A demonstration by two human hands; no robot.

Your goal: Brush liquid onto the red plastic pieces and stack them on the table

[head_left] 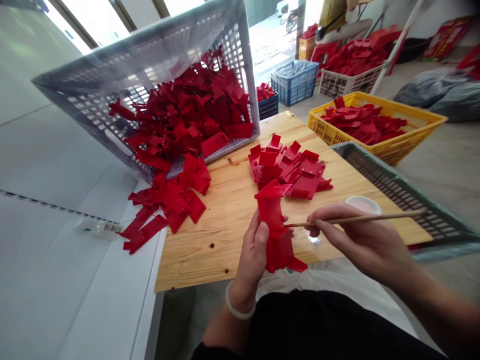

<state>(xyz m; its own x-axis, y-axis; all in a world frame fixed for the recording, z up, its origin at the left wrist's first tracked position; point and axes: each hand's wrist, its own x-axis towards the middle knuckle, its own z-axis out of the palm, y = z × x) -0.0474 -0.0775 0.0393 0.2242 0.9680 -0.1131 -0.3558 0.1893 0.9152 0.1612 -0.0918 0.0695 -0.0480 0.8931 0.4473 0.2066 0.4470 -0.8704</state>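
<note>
My left hand [257,247] is closed on a red plastic part [275,215] with flared ends, held upright above the near edge of the wooden table [195,260]. Between the fingertips of my right hand [348,235] is a thin wooden brush [375,218], gripped like a pen. Its tip touches or almost touches the middle of the red part; bristles are too small to make out. Just beyond lies a pile of similar red parts [288,167]. A small white dish [363,204] stands behind my right hand, partly hidden by it.
A tilted, plastic-lined crate [247,65] spills red parts [172,200] onto the table's left side. To the right are a yellow basket [416,130] of red parts and a dark green crate [397,175]. Blue crates [300,82] stand farther back, near a seated person [337,22].
</note>
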